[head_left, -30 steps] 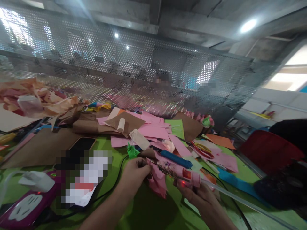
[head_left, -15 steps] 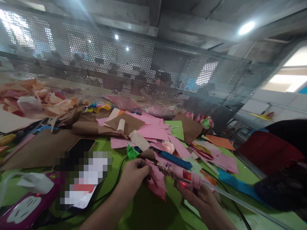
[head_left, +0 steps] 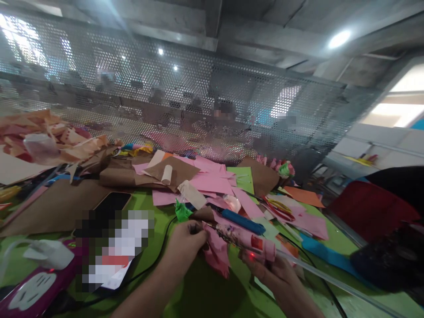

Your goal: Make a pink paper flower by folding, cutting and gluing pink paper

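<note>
In my right hand [head_left: 273,274] is a pink glue gun [head_left: 245,240] with a small red light, its fingers wrapped round the handle. A long clear glue stick [head_left: 324,274] sticks out of its rear. The gun's tip points left, at the top of a folded pink paper piece [head_left: 217,251]. My left hand [head_left: 187,238] is closed, its thumb and fingertips pinching that paper by its upper left edge. Behind the gun lies a blue-handled tool [head_left: 243,221]. A crumpled green piece [head_left: 182,210] lies just beyond my left hand.
Pink sheets [head_left: 212,181] and brown sheets [head_left: 122,170] cover the back of the green table [head_left: 142,205]. Red-handled scissors [head_left: 280,210] lie on the right. On the left are a phone [head_left: 114,205], a lit phone, and a purple power strip [head_left: 43,287]. A perforated screen [head_left: 185,97] stands behind.
The glue gun has shifted very slightly left and down with my right hand. My left hand and the pink paper stay almost in place.
</note>
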A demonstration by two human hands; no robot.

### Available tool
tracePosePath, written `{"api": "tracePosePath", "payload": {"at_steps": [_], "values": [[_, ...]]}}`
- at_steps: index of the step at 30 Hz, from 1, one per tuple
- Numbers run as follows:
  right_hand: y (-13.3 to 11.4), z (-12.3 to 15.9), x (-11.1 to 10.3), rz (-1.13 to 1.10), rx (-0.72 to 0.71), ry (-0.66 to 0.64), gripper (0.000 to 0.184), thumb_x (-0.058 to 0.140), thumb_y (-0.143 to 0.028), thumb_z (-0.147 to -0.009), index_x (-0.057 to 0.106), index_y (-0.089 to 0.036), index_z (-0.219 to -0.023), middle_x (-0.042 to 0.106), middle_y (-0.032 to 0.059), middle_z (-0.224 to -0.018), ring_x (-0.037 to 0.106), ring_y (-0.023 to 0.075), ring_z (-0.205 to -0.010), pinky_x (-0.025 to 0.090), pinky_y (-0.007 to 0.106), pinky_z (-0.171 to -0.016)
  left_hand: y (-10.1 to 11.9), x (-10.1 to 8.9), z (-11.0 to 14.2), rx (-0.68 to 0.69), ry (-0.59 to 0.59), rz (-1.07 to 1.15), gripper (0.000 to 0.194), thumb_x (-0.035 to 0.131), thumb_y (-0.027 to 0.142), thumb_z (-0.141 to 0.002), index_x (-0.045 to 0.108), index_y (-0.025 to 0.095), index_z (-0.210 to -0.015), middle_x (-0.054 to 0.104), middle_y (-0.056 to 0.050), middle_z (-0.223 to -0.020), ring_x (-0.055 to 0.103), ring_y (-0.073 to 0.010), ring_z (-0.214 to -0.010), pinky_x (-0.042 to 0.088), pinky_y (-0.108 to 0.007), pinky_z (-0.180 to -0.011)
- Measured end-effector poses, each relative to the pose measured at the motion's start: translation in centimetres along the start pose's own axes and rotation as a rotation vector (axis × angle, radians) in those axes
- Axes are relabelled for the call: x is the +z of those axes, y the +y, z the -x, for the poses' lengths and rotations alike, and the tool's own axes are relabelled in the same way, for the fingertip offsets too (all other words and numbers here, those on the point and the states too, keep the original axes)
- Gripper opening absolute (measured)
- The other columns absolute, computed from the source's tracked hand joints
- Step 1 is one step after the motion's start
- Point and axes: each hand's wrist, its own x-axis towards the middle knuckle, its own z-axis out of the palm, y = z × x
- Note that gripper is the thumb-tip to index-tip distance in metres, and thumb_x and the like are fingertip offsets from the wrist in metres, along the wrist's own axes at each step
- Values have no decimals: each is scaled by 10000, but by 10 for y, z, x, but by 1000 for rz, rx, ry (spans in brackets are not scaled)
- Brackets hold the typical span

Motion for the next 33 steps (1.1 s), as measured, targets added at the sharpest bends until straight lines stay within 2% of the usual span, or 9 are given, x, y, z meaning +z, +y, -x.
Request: {"api": "tracePosePath", "payload": {"at_steps": [9,14,17,20,28,30,33], "values": [[-1,1,-1,56,20,-7,447,641,-580,-777,753,-217,-1013,756,75,-995,652,324,-970,511,425,-897,1,-1,1,32,-7,-10,169,622,191,-607,529,183,-467,562,11,-430,498,-106,-409,360,-198,-414],[-2,1,-3,111,10,54,448,647,-605,-755,767,-223,-957,763,68,-930,655,323,-942,494,427,-921,-1,-1,-1,25,9,37,198,622,232,-621,505,194,-467,572,4,-418,506,-112,-379,393,-207,-399],[-3,3,-2,102,12,107,415,679,-599,-727,777,-231,-893,768,67,-912,647,333,-973,500,410,-919,-1,-1,-1,15,13,56,173,629,221,-613,526,188,-478,575,5,-421,514,-113,-378,403,-207,-391],[-4,4,0,56,10,93,403,684,-587,-730,777,-232,-898,768,65,-915,638,335,-1010,513,389,-895,-1,0,-1,5,13,71,149,630,209,-611,544,183,-493,574,11,-418,518,-115,-372,395,-204,-379],[-3,4,-2,174,54,129,431,656,-609,-733,777,-229,-895,758,28,-821,648,278,-771,543,318,-686,-1,-1,-2,20,31,78,214,647,235,-609,505,191,-455,576,-3,-414,510,-112,-381,397,-209,-396],[-3,4,-2,164,62,138,429,660,-610,-727,776,-221,-867,761,33,-833,653,289,-799,546,324,-694,-1,-2,-2,23,31,77,206,650,238,-610,519,187,-459,578,-6,-418,514,-116,-392,404,-214,-404],[-3,3,-1,97,43,119,424,666,-598,-728,773,-213,-872,766,50,-913,651,320,-925,543,352,-784,-1,-2,-1,23,26,76,189,651,240,-610,539,181,-469,571,-1,-412,496,-110,-382,391,-212,-396]]}}
